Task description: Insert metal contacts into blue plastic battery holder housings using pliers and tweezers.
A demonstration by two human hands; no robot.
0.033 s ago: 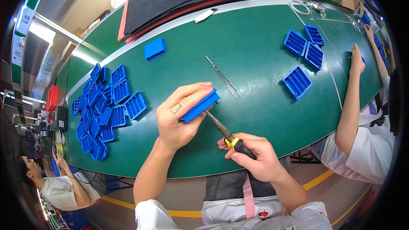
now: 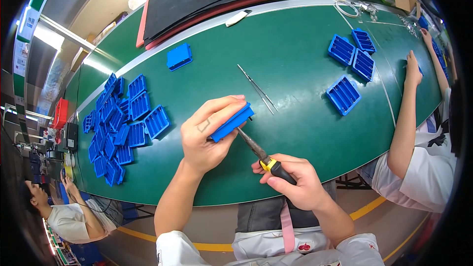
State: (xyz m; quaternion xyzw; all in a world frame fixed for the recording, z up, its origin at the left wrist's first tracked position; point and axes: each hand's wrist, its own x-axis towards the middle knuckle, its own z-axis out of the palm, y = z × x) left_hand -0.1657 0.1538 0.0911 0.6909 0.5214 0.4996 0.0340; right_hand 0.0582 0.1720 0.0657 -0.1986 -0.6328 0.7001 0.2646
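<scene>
My left hand [image 2: 209,133] is closed round a blue plastic battery holder [image 2: 231,124], which it keeps tilted above the green table. In my right hand [image 2: 298,180] are long-nose pliers [image 2: 260,151] with yellow and black grips. The pliers' tip meets the underside of the holder near my left fingers; what the jaws touch there is hidden. Metal tweezers [image 2: 257,88] lie on the table just beyond my hands. One more blue holder [image 2: 179,57] lies face down farther off.
A heap of blue battery holders [image 2: 116,123] covers the table's left side. Several more, one a slotted holder [image 2: 343,95], lie at the right. Black sheets [image 2: 207,5] and a white-handled cutter [image 2: 238,17] are at the back. Co-workers sit left and right; one's arm [image 2: 406,113] reaches over the table.
</scene>
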